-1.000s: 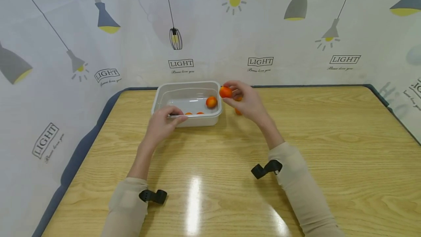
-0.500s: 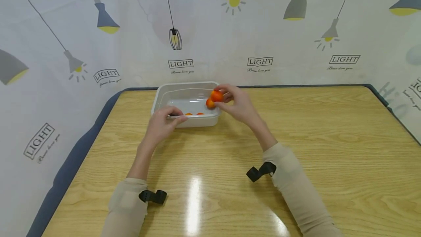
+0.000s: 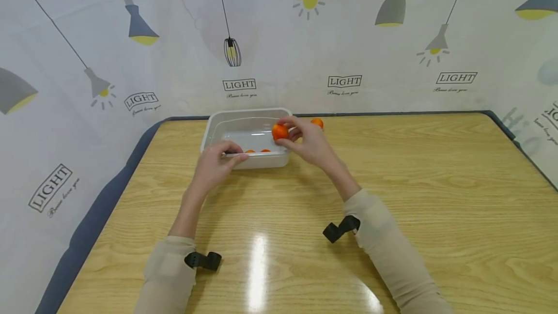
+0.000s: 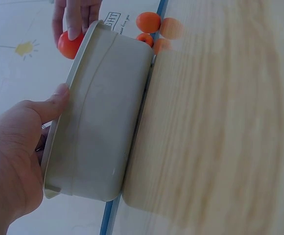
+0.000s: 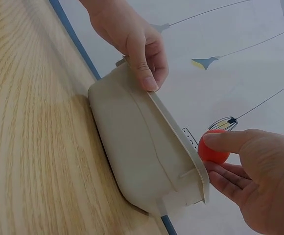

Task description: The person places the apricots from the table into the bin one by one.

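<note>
Your right hand (image 3: pixel 305 142) has carried the orange fruit (image 3: pixel 280 132) from beside the white tub (image 3: pixel 218 125) to over its right end, still pinched in your fingertips. Your left hand (image 3: pixel 213 164) still grips the near rim. One fruit (image 3: pixel 317 122) lies on the desk (image 3: pixel 436 183) beyond your right hand.

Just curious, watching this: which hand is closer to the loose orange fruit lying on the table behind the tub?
The right. The right hand, pinching another orange fruit over the white tub, is just in front of the loose fruit. The left hand grips the tub's near rim, farther away.
</note>
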The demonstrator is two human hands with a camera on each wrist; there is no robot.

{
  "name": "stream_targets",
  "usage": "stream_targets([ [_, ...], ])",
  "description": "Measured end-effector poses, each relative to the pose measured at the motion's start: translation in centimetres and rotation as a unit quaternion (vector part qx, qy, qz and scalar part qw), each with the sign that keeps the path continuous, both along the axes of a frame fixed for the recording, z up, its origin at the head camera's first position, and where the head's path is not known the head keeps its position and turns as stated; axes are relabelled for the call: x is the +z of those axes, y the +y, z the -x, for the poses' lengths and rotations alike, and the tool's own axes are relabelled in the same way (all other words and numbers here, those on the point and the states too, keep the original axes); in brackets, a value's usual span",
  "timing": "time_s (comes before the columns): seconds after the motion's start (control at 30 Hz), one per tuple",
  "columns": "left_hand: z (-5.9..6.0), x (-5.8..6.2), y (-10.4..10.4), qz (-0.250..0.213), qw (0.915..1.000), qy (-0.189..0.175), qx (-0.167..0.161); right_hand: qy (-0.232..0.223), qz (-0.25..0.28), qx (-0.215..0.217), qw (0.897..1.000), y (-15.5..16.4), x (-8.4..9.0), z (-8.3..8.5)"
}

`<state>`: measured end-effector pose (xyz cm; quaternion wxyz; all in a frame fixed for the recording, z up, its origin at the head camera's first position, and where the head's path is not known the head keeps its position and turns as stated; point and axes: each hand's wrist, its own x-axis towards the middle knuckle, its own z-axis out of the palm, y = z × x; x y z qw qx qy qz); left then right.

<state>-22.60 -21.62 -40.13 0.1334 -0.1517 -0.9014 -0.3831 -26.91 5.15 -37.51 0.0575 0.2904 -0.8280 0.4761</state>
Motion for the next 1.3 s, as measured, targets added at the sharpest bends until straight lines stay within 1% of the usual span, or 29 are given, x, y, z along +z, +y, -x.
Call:
stream_targets([
  [0.27, 0.0, 0.0, 0.0, -0.004, 1.0, 0.008, -0.003, 0.008, 0.008, 0.009, 1.0, -0.2, 0.0, -0.1],
  [0.5, -0.1, 0.1, 0.1, -0.009, 1.0, 0.003, -0.002, 0.002, 0.012, 0.01, 1.0, -0.2, -0.1, -0.1],
  [0.87, -0.1, 0.1, 0.2, -0.007, 1.0, 0.006, -0.003, 0.01, 0.015, 0.0, 1.0, 0.4, 0.2, -0.3],
  [1.13, -0.2, 0.1, 0.1, -0.007, 0.9999, 0.01, -0.003, -0.009, 0.029, -0.01, 0.999, 1.0, 0.5, -0.3],
  [1.3, -0.3, 0.2, 0.2, -0.008, 0.9999, 0.01, 0.0, -0.005, 0.042, -0.015, 0.999, 1.7, 0.6, -0.2],
])
